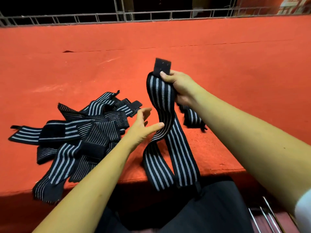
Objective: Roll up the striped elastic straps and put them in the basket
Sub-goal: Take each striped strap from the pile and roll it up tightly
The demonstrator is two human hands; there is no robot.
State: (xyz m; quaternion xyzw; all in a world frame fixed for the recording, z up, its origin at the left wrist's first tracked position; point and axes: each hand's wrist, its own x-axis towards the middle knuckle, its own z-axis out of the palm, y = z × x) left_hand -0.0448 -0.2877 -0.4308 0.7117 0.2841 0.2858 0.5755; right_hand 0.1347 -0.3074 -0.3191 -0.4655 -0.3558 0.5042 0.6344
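The right hand [180, 88] pinches one striped elastic strap [161, 101] just below its black Velcro tab [162, 66], above the red worktop [218, 64]. The rest of it hangs limp over the near edge, and the left hand [143, 125] is spread beside it, thumb tip at its edge, gripping nothing. It looks light and floppy, so rolling likely wants a firm start at one end, kept taut. A loose pile of straps [75, 137] lies left, a bundled strap [192, 119] sits behind the right forearm, and the wire bars [267, 214] at lower right may be the basket.
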